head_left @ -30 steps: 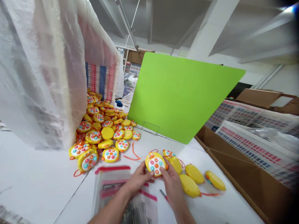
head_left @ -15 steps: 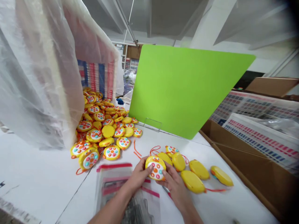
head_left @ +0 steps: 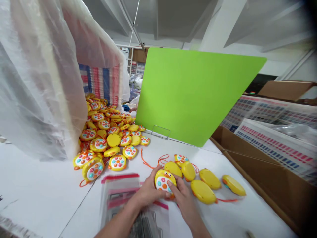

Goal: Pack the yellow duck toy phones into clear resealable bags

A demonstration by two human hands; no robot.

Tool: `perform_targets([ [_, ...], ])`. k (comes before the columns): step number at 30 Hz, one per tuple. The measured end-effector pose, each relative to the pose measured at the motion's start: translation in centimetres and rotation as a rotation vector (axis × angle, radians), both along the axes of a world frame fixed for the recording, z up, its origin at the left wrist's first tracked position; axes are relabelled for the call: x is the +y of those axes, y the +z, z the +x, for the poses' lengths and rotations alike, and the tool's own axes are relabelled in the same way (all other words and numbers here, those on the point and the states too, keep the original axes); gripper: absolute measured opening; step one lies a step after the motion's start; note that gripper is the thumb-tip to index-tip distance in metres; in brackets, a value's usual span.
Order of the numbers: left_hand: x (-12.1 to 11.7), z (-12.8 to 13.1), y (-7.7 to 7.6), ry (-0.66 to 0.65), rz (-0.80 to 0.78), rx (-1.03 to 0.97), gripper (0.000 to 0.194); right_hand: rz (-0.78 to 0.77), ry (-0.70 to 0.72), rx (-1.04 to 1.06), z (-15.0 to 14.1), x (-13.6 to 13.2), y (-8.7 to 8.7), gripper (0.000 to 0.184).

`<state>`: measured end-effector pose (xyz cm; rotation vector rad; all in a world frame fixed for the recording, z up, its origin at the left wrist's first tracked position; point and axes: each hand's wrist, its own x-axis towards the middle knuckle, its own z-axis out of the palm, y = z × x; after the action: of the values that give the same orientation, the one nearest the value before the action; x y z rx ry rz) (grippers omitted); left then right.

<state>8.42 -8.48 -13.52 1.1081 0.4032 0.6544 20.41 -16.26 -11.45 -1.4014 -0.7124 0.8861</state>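
Observation:
Between both hands is a yellow duck-shaped button toy (head_left: 163, 182), its white face with coloured round buttons turned up toward me. My left hand (head_left: 150, 185) wraps its left side, thumb along the lower edge. On the right side my right hand (head_left: 180, 191) grips it, the thumb pressing on the button face. Just beyond and to the right lie several more duck toys, mostly yellow back up, such as one yellow toy (head_left: 203, 191) with an orange cord. Under my forearms are clear zip bags (head_left: 121, 188) with pink-red strips and dark contents I cannot make out.
A heap of duck toys (head_left: 114, 140) spills from a plastic-lined crate (head_left: 99, 82) at the left. A green board (head_left: 198, 96) stands upright behind the white table (head_left: 49, 195), a wire stand (head_left: 160, 131) at its base. Cardboard boxes (head_left: 247, 168) line the right edge.
The toy has tilted in my hands. My right thumb has moved up onto its buttons, and my left thumb has slid down from the face to the lower edge.

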Motion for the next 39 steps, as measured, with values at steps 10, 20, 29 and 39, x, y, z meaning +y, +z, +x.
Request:
perform_targets([
  [10,0.3,0.0,0.1,0.103,-0.007,-0.029,0.068,-0.005,0.051,0.114,-0.3,-0.3,-0.3,0.060],
  [20,0.6,0.1,-0.2,0.189,0.026,0.002,0.062,0.062,-0.124,-0.160,0.8,0.4,-0.4,0.082],
  [29,1.4,0.7,-1.2,0.360,-0.287,-0.132,0.045,0.160,0.181,-1.049,-0.8,6.3,1.4,0.046],
  [39,2.4,0.3,-1.4,0.555,-0.575,-0.450,0.058,0.109,0.584,-1.089,-6.9,19.2,0.2,0.033],
])
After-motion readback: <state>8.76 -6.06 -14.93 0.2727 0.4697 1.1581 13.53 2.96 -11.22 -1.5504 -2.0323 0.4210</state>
